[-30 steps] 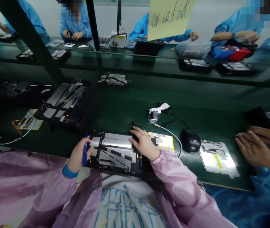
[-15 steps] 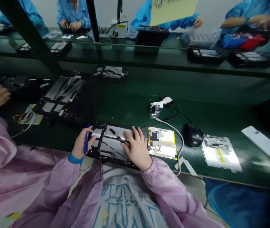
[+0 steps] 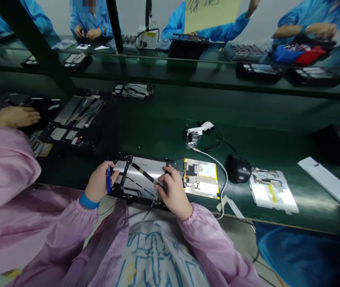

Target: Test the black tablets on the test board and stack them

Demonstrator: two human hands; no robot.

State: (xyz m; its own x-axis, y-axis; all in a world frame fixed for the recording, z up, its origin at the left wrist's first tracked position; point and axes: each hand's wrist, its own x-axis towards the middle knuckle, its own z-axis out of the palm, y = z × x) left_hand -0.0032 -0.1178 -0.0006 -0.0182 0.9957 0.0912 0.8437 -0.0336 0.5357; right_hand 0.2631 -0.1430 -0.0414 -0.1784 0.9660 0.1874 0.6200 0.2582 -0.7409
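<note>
An opened tablet [image 3: 146,169] with a silver battery area and black frame lies before me at the bench's front edge. My left hand [image 3: 99,181], with a blue band at the wrist, is closed around a blue pen [image 3: 109,179] and rests at the tablet's left end. Over the tablet's right part, my right hand [image 3: 174,191] has its fingers bent, thumb and index finger at the lower end of a black flat cable [image 3: 143,172]. The fingers partly hide that end. A thin dark strip [image 3: 150,208] hangs over the tablet's near edge.
Right of the tablet lie a yellow-edged board [image 3: 201,177], white cable [image 3: 225,175], black mouse [image 3: 238,168], silver panel [image 3: 273,191] and white strip [image 3: 328,183]. Stacked tablets [image 3: 78,113] stand left, near a co-worker's hand [image 3: 17,116]. A shelf [image 3: 158,75] crosses behind.
My right hand's fingers, spread over the tablet before, are now drawn in and bent at the flat cable. My left hand still holds the pen. The neighbour's hand has moved right.
</note>
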